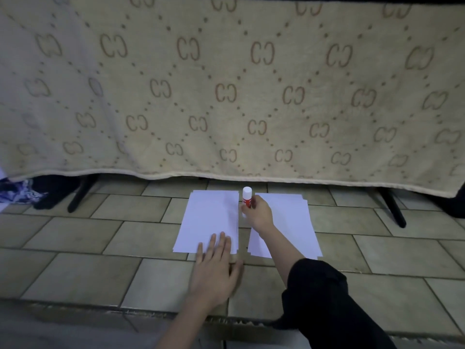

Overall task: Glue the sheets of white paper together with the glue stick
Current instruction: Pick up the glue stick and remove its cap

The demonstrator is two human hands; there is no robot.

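Two piles of white paper lie side by side on the tiled floor: a left pile [208,217] and a right pile [292,222] with its sheets slightly fanned. Between them stands a glue stick [247,196], red-labelled with a white cap, upright. My right hand [259,214] reaches forward and grips the lower part of the glue stick. My left hand [216,270] lies flat with straight fingers, fingertips resting on the near edge of the left pile.
A beige patterned blanket [226,96] hangs over a rack across the back, with black metal legs [80,195] at left and legs [395,210] at right. Dark and printed cloth [22,192] lies at the far left. A floor ledge [100,308] runs along the near side.
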